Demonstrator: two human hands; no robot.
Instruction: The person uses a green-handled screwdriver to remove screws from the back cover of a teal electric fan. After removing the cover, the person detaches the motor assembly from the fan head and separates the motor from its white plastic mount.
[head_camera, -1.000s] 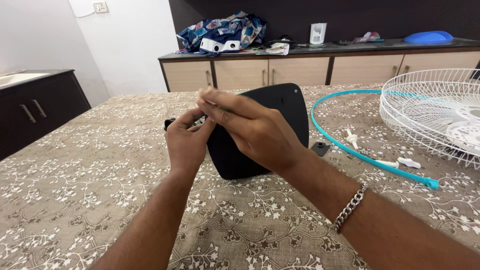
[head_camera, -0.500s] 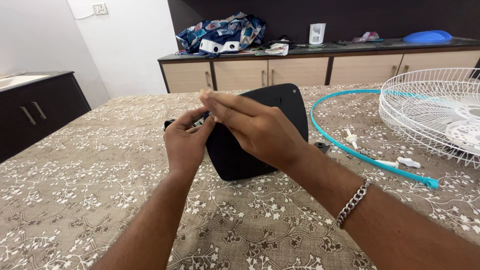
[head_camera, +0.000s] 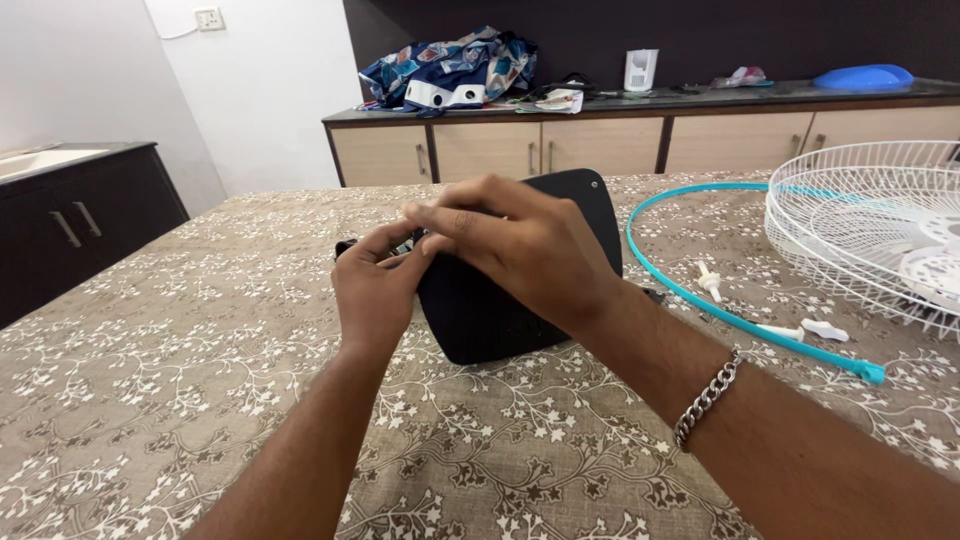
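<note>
Two hands: both meet at the centre of the view, fingertips together over the upper left corner of a black part.
Left hand (head_camera: 372, 290): at 9 o'clock of the black part; fingers curled inward, thumb and forefinger pinched at the part's left edge. Whatever small item sits between the fingertips is hidden.
Right hand (head_camera: 520, 250): laid across the front of the black part, fingers bent and pointing toward 9 o'clock, tips touching those of the left hand. Cannot tell whether it grips anything.
Bracelet (head_camera: 708, 398): silver chain on the right wrist.
Black plastic base (head_camera: 500, 320): flat, rounded, standing tilted on the table behind both hands; its upper corner with a small hole shows at 1 o'clock of the right hand.
Table (head_camera: 150, 400): covered with a brown cloth bearing a white floral print.
Teal ring (head_camera: 690, 290): thin hoop lying flat on the cloth at 3 o'clock of the base, near it.
White wire fan guard (head_camera: 860, 230): at 3 o'clock, at the right edge of the view, resting over the ring's far side.
Small white parts (head_camera: 822, 328): loose on the cloth just beside the ring.
Sideboard (head_camera: 600, 140): at 12 o'clock, against the dark wall, carrying a patterned bundle of cloth (head_camera: 450, 65).
</note>
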